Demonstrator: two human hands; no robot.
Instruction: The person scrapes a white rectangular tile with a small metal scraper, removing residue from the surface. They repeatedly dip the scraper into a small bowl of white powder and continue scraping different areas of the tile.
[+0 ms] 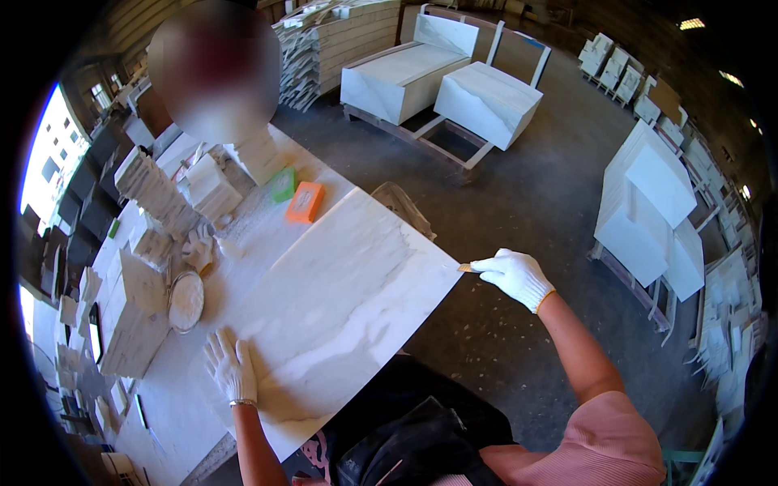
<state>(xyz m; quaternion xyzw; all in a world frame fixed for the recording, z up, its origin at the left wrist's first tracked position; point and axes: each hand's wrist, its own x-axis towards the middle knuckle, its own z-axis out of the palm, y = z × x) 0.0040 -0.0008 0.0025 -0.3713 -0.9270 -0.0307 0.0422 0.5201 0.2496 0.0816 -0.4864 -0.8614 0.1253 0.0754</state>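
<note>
A large white marble slab (348, 275) with grey veins lies flat on the worktable. My left hand (231, 368), in a white knit glove, rests flat at the slab's left side with its fingers spread. Out at the right corner of the slab, my gloved right hand (512, 277) is closed on a small tan tool (466, 268). The tool's tip meets the slab's corner or sits right beside it; its exact kind is too small to tell. Left of the slab stands a round dish (186, 301) of whitish material.
An orange block (305, 202) and a green block (282, 185) sit beyond the slab. Stacked stone pieces (154, 190) and a phone-like dark object (95, 332) occupy the table's left. Opposite stands another person (215, 73). Palletted slabs (486, 101) and more slabs (640, 202) stand on the floor.
</note>
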